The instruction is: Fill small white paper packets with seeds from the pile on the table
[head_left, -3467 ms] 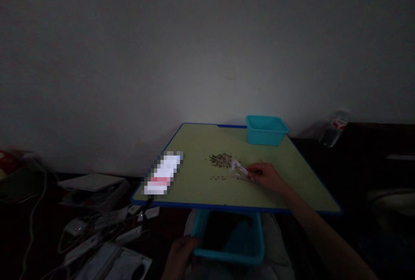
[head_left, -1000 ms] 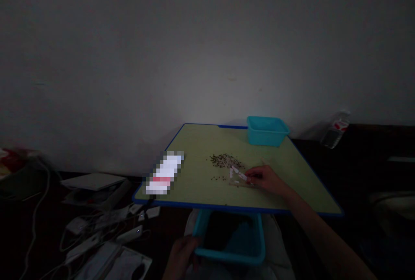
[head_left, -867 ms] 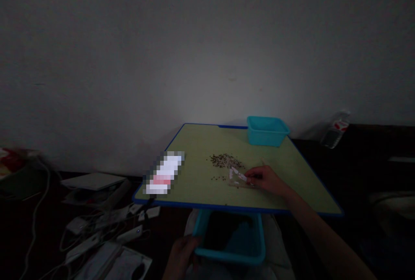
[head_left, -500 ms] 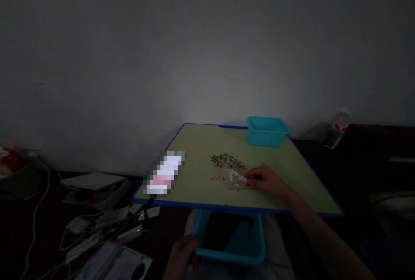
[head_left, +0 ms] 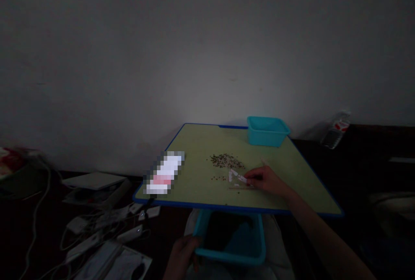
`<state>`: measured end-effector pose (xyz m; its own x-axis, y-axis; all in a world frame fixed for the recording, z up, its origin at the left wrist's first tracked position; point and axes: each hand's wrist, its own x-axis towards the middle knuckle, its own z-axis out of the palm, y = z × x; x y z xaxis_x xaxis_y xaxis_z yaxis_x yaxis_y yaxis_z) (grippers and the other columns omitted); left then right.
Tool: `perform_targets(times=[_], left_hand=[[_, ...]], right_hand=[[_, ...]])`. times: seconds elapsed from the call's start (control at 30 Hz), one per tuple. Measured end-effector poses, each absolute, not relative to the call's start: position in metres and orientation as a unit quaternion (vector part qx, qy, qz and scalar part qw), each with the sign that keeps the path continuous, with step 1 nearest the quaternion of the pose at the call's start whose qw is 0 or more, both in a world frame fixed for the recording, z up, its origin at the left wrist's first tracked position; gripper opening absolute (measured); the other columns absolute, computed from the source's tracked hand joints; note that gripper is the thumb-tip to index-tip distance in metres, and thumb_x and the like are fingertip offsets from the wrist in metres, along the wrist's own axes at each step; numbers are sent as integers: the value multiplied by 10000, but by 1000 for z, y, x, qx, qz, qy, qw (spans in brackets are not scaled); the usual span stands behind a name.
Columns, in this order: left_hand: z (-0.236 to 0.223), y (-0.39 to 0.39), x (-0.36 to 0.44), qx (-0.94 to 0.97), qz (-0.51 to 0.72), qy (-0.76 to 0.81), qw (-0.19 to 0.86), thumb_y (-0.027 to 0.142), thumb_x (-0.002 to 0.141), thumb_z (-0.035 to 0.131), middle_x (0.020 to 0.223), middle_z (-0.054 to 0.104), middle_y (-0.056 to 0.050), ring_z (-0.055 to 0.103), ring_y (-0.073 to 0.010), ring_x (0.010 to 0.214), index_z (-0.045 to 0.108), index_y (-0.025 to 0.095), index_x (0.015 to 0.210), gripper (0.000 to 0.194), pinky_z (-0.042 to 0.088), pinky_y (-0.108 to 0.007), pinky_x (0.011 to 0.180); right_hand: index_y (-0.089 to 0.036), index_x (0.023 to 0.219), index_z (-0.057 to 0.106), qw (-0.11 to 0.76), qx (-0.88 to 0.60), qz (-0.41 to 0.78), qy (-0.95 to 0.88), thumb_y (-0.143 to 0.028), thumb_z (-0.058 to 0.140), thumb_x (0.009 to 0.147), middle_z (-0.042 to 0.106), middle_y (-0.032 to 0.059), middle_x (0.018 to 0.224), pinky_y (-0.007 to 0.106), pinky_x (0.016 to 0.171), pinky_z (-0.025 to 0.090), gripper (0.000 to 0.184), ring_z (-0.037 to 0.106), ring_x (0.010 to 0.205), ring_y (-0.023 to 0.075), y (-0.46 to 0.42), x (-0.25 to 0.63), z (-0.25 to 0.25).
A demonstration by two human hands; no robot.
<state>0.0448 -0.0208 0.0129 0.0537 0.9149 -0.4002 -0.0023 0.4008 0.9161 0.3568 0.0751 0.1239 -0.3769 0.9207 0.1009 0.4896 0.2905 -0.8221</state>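
My right hand (head_left: 264, 179) is over the table, its thumb and fingers pinched at the right side of what looks like a small clear plastic bag (head_left: 234, 180) with white patches. A reddish strip runs along the bag's near edge. Just beyond lies a spread of tiny dark and reddish beads or seeds (head_left: 225, 160), with a few more scattered left of the bag. Below the table edge, my left hand (head_left: 184, 250) is closed on the left rim of a blue plastic basket (head_left: 231, 257). Dark contents or shadow fill much of that basket; I cannot tell which.
A second blue basket (head_left: 267, 132) stands at the table's far right corner. On the left of the blue-edged table (head_left: 201, 137) lies a bright, pixelated phone-like screen (head_left: 164, 173). Cables and power strips (head_left: 129, 233) clutter the floor at left. A wall rises behind.
Both hands hold almost the same positions. The clear bag has shifted very slightly, and one dark speck by its near edge sits a little closer to me.
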Motion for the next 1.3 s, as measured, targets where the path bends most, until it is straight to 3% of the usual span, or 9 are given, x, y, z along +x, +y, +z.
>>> perform_targets(times=[0.6,1.1,1.3], left_hand=[[-4,-18,40,403,386,554,618,461,645,598,285,516,15,450,-124,280,534,177,392,386,289,-221,338],[14,-21,45,398,390,566,607,424,651,607,278,501,21,430,-114,270,520,181,386,370,284,-221,331],[7,-19,42,406,384,560,611,432,659,596,291,527,3,442,-119,274,546,170,387,381,294,-223,331]], right_hand=[[-171,950,698,297,-459,394,-738,-300,614,759,704,50,842,279,677,484,245,633,756,186,76,358,117],[-181,930,701,305,-487,322,-752,-314,558,796,702,27,782,251,612,452,237,619,698,168,75,353,121],[-199,951,704,317,-502,276,-756,-303,539,808,704,22,847,246,623,443,242,616,714,164,78,354,121]])
